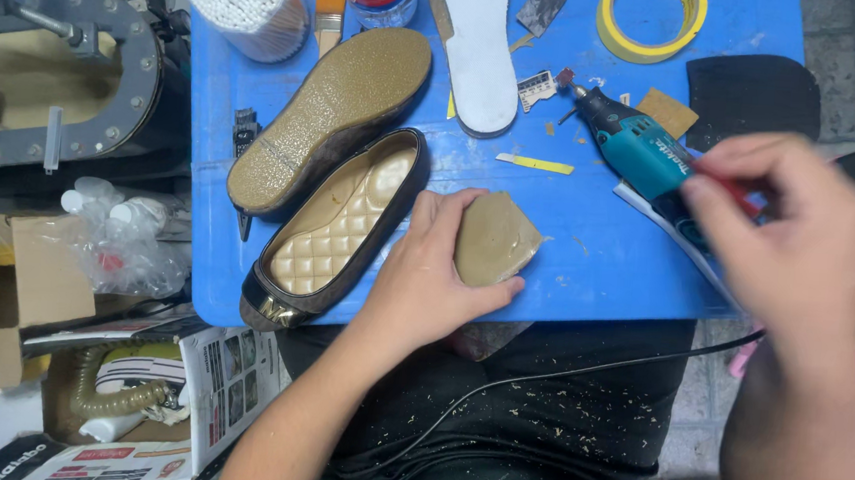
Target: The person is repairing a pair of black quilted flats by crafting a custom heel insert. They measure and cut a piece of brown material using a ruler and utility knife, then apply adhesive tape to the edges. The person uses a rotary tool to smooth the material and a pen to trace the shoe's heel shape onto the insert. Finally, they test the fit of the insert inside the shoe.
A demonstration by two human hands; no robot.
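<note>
Heel pad cut out, not yet fitted in the shoe.
Left hand (435, 271) grip lies open, pressing the tan leather heel-shaped piece (493, 237) at the blue desk's (597, 252) near edge; right hand (789, 235) grip pinches a red-tipped tool (727, 186); the brown quilted-insole shoe (343, 226) lies bare beside.

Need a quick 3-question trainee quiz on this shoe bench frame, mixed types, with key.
1. True or false: the left hand presses a tan sole piece on the blue table.
2. What lies under the right hand? A) teal rotary tool B) yellow tape roll C) white insole
3. Fill in: of the two shoes, one lies sole up, the other shows its quilted ____.

Key: 1 true; 2 A; 3 lining.
</note>
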